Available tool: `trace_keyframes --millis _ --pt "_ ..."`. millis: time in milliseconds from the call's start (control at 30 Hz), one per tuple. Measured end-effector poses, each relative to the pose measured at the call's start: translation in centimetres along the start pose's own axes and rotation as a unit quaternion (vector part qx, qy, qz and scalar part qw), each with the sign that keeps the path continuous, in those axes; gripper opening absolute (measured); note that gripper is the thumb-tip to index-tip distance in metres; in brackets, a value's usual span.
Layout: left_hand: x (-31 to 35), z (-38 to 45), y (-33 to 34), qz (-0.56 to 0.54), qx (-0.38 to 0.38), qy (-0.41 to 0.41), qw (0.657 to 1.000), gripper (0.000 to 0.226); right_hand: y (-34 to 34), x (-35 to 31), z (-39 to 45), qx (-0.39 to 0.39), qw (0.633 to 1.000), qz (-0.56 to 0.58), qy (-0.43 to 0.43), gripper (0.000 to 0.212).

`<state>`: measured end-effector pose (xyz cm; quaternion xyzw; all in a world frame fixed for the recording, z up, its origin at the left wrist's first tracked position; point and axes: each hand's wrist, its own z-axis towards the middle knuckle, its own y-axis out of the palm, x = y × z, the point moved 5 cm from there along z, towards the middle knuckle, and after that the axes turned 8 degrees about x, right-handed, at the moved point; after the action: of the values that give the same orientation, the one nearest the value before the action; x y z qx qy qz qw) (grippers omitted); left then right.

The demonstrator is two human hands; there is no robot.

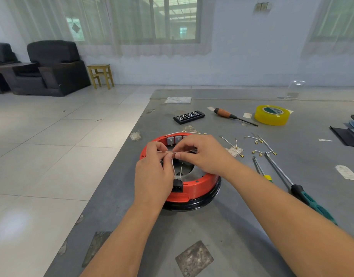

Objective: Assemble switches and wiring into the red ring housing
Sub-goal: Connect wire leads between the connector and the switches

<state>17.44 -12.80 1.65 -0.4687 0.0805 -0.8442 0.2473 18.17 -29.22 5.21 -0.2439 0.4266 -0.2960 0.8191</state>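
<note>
The red ring housing [200, 188] lies flat on a black base on the grey table. Grey switches [173, 140] sit inside its far wall, and a black socket [177, 185] sits in its near wall. Both hands hover over the ring's middle. My left hand [154, 174] and my right hand [202, 152] pinch a thin white wire [173, 166] between fingertips; the wire runs down toward the black socket. Another white wire [184, 133] curves along the ring's far rim.
Loose white wires with brass terminals [258, 146] lie right of the ring. Two screwdrivers [296, 186] lie near my right forearm. Farther back are a bit case [189, 116], an orange-handled screwdriver [232, 116] and a yellow tape roll [272, 114]. The table's left edge drops to tiled floor.
</note>
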Motion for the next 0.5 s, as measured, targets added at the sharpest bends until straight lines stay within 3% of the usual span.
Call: trace_keyframes --millis 233,333,433,500 --pt "0.4 0.0 -0.3 -0.017 0.011 -0.032 0.999 0.019 0.0 0.5 0.1 0.031 0.999 -0.027 -0.007 0.004" --pt "-0.4 -0.3 -0.5 0.029 0.050 -0.129 0.990 0.033 -0.3 1.2 0.3 0.028 0.998 -0.063 -0.005 0.004" --pt "-1.5 -0.9 -0.3 -0.074 0.043 -0.250 0.964 0.051 -0.3 1.8 0.3 0.010 0.996 -0.083 0.007 0.005" --pt "-2.2 -1.1 -0.1 -0.123 0.020 -0.284 0.951 0.055 -0.3 2.0 0.1 0.006 0.997 -0.066 0.025 0.005"
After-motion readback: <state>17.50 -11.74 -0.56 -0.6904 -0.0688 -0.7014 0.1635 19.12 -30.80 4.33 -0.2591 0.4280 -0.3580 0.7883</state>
